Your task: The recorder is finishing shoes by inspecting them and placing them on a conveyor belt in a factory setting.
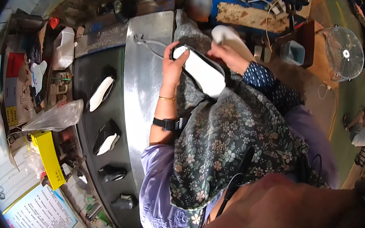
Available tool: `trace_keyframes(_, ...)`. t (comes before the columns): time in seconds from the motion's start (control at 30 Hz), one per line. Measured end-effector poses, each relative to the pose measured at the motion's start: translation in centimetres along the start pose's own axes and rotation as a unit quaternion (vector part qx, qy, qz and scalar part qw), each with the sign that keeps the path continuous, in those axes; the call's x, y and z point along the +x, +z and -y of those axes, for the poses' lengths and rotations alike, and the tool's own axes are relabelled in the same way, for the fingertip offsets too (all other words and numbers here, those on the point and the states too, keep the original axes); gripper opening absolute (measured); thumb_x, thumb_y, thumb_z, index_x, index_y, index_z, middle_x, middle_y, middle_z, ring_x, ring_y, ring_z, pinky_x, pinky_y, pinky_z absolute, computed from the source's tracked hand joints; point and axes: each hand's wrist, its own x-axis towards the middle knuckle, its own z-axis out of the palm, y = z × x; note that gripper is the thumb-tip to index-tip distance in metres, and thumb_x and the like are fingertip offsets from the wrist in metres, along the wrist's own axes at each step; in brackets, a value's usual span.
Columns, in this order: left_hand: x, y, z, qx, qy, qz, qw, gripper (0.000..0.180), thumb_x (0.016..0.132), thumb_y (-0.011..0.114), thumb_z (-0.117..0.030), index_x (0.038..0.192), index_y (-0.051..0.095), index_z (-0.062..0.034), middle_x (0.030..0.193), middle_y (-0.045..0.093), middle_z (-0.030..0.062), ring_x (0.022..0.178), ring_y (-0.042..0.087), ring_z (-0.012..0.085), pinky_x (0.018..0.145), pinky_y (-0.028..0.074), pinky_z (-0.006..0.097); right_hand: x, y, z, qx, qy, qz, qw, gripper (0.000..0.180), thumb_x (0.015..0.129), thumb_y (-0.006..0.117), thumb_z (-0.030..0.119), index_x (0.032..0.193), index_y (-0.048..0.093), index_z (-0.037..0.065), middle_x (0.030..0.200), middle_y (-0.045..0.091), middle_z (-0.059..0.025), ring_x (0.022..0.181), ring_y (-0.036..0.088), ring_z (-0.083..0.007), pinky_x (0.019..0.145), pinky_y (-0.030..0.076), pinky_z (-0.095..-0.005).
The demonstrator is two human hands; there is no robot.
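Note:
My left hand (174, 68) grips the toe end of a black shoe with a white sole (203, 73), held sole-up over my lap above a floral apron (226, 140). A black watch and a gold bracelet are on that wrist. My right hand (227, 55), in a dark dotted sleeve, is at the shoe's far edge and is closed on a white rounded tool (224, 33) that points away from me. The shoe's upper is mostly hidden under the sole.
A shiny metal worktop (143, 82) lies left of my hands. Beside it a dark conveyor (85, 125) carries several black-and-white shoes (101, 92). Further left are a white jug (63, 48), a plastic bag (54, 117) and a yellow box (50, 158). A floor fan (344, 52) and a seated person (364, 129) are at the right.

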Motion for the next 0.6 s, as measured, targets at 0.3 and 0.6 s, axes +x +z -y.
trace_keyframes(0.3, 1.3, 0.6, 2.0, 0.059, -0.011, -0.027, 0.998, 0.04, 0.086, 0.07, -0.005, 0.122, 0.052, -0.0038, 0.097, 0.064, 0.0056, 0.082, 0.059, 0.0119, 0.071, 0.05, 0.024, -0.8, 4.7, 1.9, -0.533, -0.219, -0.042, 0.816, 0.059, 0.103, 0.03, 0.041, 0.08, 0.063, -0.002, 0.071, 0.065, -0.0227, 0.08, 0.064, -0.0434, 0.079, 0.05, -0.0483)
trace_keyframes(0.6, 1.9, -0.1, 0.3, 0.087, -0.046, 0.04, 0.994, 0.042, 0.091, 0.067, -0.017, 0.126, 0.049, -0.0009, 0.105, 0.065, 0.0079, 0.094, 0.061, 0.0154, 0.085, 0.05, 0.028, -2.2, 0.6, -4.0, -0.239, -0.241, 0.137, 0.931, 0.073, 0.101, 0.048, 0.037, 0.151, 0.013, -0.004, 0.145, 0.042, -0.0213, 0.131, 0.046, -0.0259, 0.105, 0.038, -0.034)
